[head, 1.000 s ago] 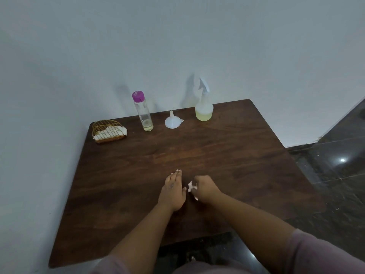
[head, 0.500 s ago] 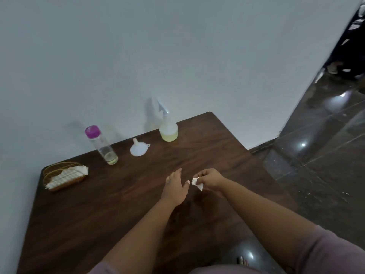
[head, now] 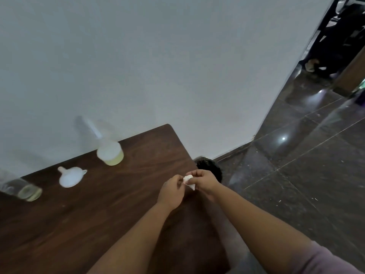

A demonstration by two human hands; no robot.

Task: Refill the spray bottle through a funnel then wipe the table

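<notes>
My right hand (head: 203,181) pinches a small crumpled white tissue (head: 188,180) above the right edge of the dark wooden table (head: 98,224). My left hand (head: 171,191) is right beside it, its fingers curled and meeting the tissue's left side. The spray bottle (head: 109,151) with pale yellow liquid stands at the back by the wall, blurred. A white funnel (head: 70,177) lies upside down to its left. A clear refill bottle (head: 23,189) with a little yellowish liquid stands at the far left edge of view.
A white wall (head: 158,66) rises behind the table. Dark glossy floor tiles (head: 296,165) spread to the right. A dark rounded object (head: 210,168) sits on the floor just beyond the table's right edge. Dark furniture shows at top right.
The view has swung right. Both hands lifted off the table and moved to its right edge; my left hand, flat before, now curls against the tissue my right hand holds.
</notes>
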